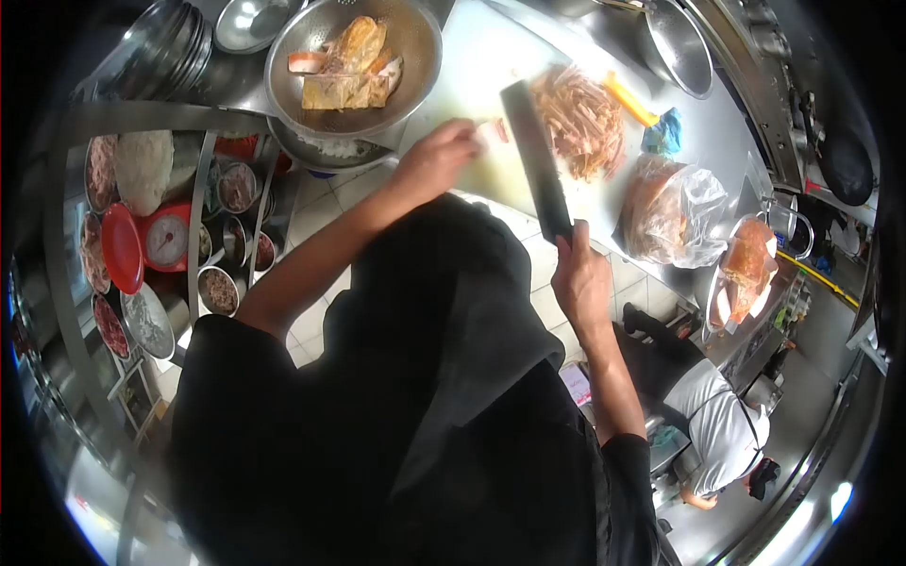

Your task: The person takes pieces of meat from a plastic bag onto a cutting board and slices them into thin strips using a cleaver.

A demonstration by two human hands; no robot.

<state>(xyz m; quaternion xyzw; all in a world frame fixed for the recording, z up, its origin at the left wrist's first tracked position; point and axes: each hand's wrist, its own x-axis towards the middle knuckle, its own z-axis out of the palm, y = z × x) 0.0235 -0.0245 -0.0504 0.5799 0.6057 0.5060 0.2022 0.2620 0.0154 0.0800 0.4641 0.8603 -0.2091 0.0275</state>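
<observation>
My right hand [579, 279] is closed round the handle of a cleaver [536, 156], whose broad dark blade reaches over the white cutting board [462, 57]. A heap of meat cut in thin strips [583, 123] lies on the board just right of the blade. My left hand [439, 157] is at the board's left side, its fingers pinched on a small pale piece of meat [493, 135], smeared by motion. A steel colander [415, 42] at the upper left holds several browned chunks of meat [351, 71].
On the right are a yellow-handled tool [630, 99], a blue crumpled wrapper [662, 134], a clear bag of meat [672, 212] and a tray with a roasted piece [748, 264]. A co-worker [722, 424] bends at the lower right. Shelves [179, 118] with bowls and a red scale [166, 238] stand left.
</observation>
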